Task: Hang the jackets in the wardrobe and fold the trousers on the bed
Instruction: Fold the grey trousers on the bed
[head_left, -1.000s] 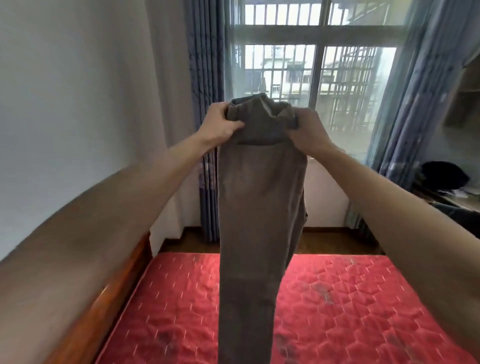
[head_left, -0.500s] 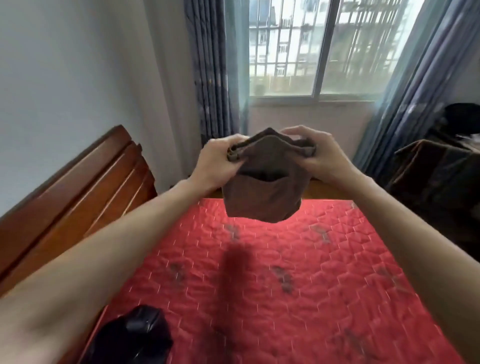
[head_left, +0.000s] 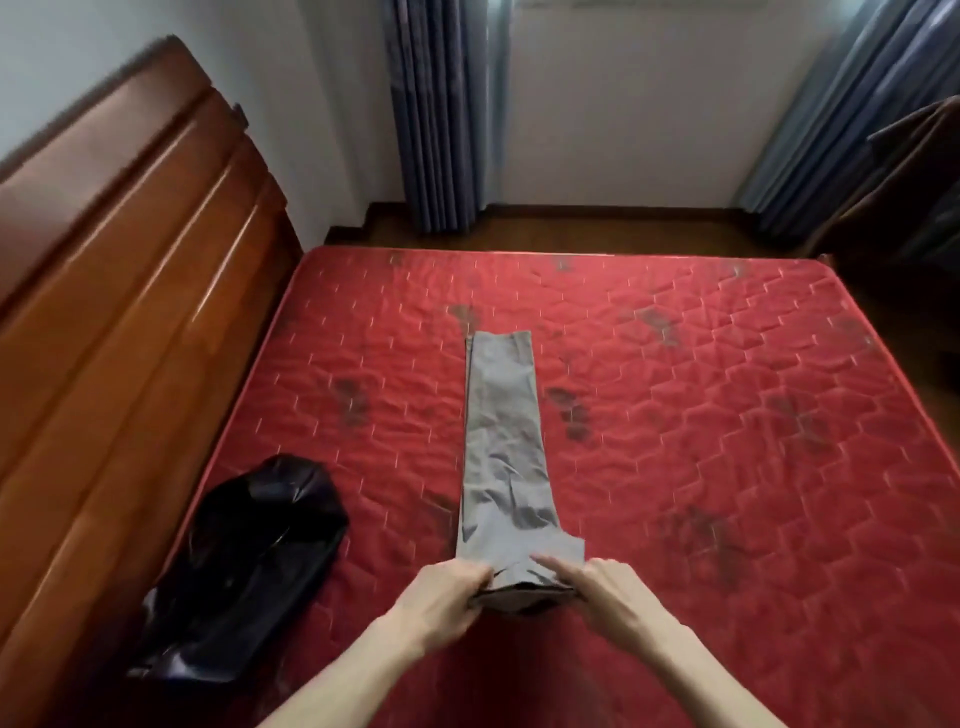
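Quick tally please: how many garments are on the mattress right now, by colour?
Grey trousers: 1, both hands at the near end
Black garment: 1, near the headboard
Total on the red mattress: 2

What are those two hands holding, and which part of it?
Both hands, left hand and right hand, grip the grey trousers at the waistband end nearest the person; the legs lie stretched flat on the red mattress.

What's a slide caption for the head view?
Both hands, left hand and right hand, grip the waist of grey trousers laid lengthwise on the red mattress.
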